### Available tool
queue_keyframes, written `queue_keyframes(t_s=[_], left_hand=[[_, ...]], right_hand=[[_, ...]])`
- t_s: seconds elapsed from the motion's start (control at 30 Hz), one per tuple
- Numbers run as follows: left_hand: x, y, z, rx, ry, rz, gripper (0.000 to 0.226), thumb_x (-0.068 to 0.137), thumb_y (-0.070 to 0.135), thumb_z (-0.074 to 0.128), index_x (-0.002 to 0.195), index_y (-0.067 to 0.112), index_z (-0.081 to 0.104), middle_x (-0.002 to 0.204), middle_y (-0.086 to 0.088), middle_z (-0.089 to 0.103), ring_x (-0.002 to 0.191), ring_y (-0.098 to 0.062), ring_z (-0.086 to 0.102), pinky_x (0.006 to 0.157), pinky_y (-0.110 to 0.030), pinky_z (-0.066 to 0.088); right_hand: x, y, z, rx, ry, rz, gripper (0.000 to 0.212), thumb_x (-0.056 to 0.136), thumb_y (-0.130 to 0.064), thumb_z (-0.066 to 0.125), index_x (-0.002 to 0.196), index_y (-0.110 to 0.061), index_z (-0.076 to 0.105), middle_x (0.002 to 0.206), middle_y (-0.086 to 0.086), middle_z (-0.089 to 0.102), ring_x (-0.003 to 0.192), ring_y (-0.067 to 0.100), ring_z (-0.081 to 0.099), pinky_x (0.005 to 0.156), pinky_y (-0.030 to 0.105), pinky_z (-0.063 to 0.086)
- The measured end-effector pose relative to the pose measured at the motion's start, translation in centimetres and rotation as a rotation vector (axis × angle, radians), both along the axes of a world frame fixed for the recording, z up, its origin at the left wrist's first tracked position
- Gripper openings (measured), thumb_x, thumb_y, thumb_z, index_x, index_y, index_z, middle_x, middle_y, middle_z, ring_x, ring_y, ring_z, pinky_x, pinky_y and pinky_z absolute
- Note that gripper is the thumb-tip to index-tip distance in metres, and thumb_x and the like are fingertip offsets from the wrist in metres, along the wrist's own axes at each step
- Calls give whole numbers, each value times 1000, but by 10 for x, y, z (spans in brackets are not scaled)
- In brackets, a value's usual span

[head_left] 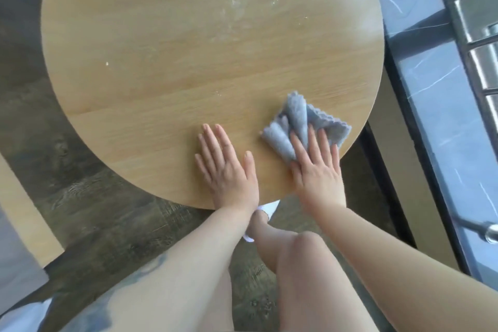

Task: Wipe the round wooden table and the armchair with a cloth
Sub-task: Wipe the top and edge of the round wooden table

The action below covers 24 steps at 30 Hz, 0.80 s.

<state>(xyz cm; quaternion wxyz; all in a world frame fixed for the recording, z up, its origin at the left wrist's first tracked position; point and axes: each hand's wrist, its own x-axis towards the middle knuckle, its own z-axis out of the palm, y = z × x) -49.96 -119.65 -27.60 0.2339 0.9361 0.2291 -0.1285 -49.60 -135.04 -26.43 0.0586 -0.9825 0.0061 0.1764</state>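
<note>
We are on the first half of the job, wiping the round table (161, 62), with the armchair not in view and, we judge, still to come. The grey cloth (301, 118) lies bunched on the tabletop near its right front edge, and our right hand (315, 167) presses down on it with fingers straight and spread, not curled round it. Our left hand (229, 167) rests flat on the bare wood just beside, fingers extended and holding nothing, probably to steady us. Pale smears (234, 12) and a few crumbs (107, 63) show on the far and left parts of the top, so the next move calls for sweeping the cloth outward toward them, keeping the palm flat
</note>
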Motion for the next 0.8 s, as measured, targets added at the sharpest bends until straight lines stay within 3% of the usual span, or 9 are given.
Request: queue_keyframes(t_s=[0.07,0.17,0.2,0.37,0.43,0.5,0.6,0.7,0.8], left_hand=[[4,-6,-5,25,22,23,70,93,46,22,151,8,14,159,-11,11,146,-27,12,116,-45,7],[8,-8,-7,-5,27,38,71,93,51,16,152,11,11,160,-8,9,147,-24,8,115,-44,2],[7,-6,-8,2,14,9,71,94,51,17,152,12,10,160,-8,9,147,-24,8,115,-43,1],[10,-21,-10,120,26,89,69,94,48,17,153,12,9,160,-7,8,147,-23,7,116,-44,2],[24,-36,-6,81,42,224,73,90,50,10,153,12,7,161,-6,5,148,-22,3,116,-45,2],[35,-44,-2,22,47,358,77,86,52,4,153,12,5,161,-5,1,148,-20,-1,116,-42,1],[36,-62,1,-2,5,275,75,89,50,13,152,9,10,160,-8,5,148,-23,4,116,-42,2],[34,-95,-1,64,12,110,69,92,41,23,152,9,14,159,-8,13,147,-22,12,116,-43,5],[31,-99,-5,79,26,72,72,84,32,25,152,12,14,160,-5,11,147,-19,8,117,-41,3]], right_hand=[[6,43,-2,47,-3,-66,62,94,-33,39,152,-31,19,161,4,13,148,26,7,118,45,7],[-41,32,-2,92,24,412,73,83,-31,55,150,-29,25,160,-2,12,147,23,13,118,43,10],[-40,6,3,96,63,451,76,81,-29,61,148,-31,27,159,-3,12,147,22,13,118,43,9],[43,12,-4,177,-63,-131,29,86,-21,52,114,-16,44,158,16,18,148,29,7,120,43,4],[30,36,-13,239,-74,82,37,89,-27,52,122,-13,44,159,15,15,148,29,6,120,42,5],[-7,14,-5,228,2,413,61,89,-28,52,144,-18,28,160,6,13,148,23,8,118,44,12],[-4,-56,0,135,-2,475,80,83,-22,59,151,-26,17,159,2,20,147,19,13,119,40,9],[54,-49,-5,95,-32,275,67,94,-32,47,152,-25,15,160,8,16,148,25,8,119,39,1],[42,-57,-7,108,25,566,52,97,-33,31,147,-18,32,160,10,13,148,26,8,119,42,5]])
